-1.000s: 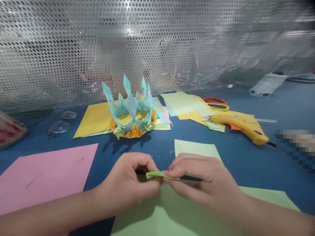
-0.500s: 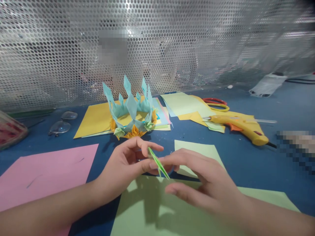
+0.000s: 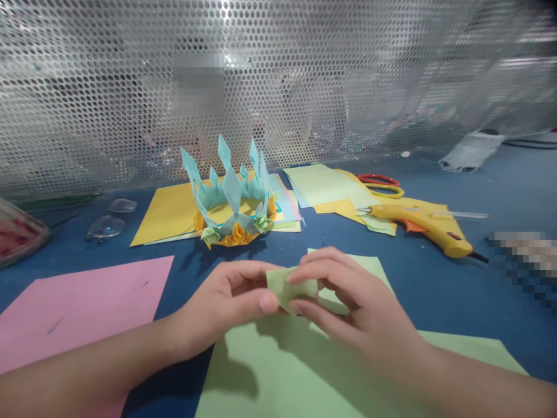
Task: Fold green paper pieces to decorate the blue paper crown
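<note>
A small folded piece of light green paper (image 3: 290, 288) is pinched between both hands just above the table. My left hand (image 3: 221, 302) grips its left end with thumb and fingers. My right hand (image 3: 348, 302) holds its right end, fingers on top and thumb below. Under the hands lies a large light green sheet (image 3: 287, 377). A smaller green sheet (image 3: 365, 268) lies behind my right hand. Beyond them stands a paper crown (image 3: 232, 200) with pale blue spikes and a band of yellow and green folded bits.
A pink sheet (image 3: 82, 305) lies at the left. Yellow paper (image 3: 167, 212) sits under the crown. A yellow glue gun (image 3: 424, 226) and scissors (image 3: 383, 183) rest at the right on more paper. Eyeglasses (image 3: 107, 220) lie at the back left. A perforated metal screen (image 3: 304, 87) walls the rear.
The folded green piece went from flat, to tilted on edge, to its broad face turned up. My right hand has closed on it again after opening its fingers.
</note>
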`<control>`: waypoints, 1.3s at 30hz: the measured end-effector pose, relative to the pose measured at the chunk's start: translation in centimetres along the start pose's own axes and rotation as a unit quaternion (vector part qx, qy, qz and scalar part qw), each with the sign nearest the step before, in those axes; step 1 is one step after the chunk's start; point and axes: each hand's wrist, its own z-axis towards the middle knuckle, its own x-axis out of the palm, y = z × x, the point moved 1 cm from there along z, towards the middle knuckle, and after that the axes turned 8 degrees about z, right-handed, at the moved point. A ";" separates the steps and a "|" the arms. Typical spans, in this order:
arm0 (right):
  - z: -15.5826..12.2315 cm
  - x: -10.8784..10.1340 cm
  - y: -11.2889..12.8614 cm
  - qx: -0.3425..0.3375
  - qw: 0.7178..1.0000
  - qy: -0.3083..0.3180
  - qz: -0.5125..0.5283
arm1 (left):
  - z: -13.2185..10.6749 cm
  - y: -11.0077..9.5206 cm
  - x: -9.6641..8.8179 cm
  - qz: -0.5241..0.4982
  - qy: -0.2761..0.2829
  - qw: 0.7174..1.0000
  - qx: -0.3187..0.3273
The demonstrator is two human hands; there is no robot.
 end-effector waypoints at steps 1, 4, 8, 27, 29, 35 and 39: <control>0.1 0.1 0.0 -0.003 1.000 0.014 0.013 | 0.1 0.0 0.0 0.010 -0.014 1.000 -0.015; 0.1 0.3 0.0 -0.007 0.999 0.022 0.039 | 0.2 -0.1 0.2 0.036 -0.054 0.997 -0.039; 0.0 0.3 0.0 0.043 0.997 0.000 0.059 | 0.3 -0.4 0.3 0.060 -0.082 0.994 -0.051; 0.4 0.2 0.4 0.078 0.992 0.026 0.101 | 0.4 -0.6 0.5 0.063 -0.044 0.995 -0.060; 0.5 0.2 0.5 0.062 0.994 0.029 0.085 | 0.3 -0.6 0.5 0.062 -0.043 0.995 -0.067; 0.4 0.0 0.2 0.031 0.996 0.038 0.070 | 0.3 -0.8 0.5 0.073 -0.039 0.994 -0.071; 0.2 -0.1 0.1 -0.013 0.996 0.054 0.072 | 0.5 -0.7 0.2 0.054 0.012 0.997 -0.052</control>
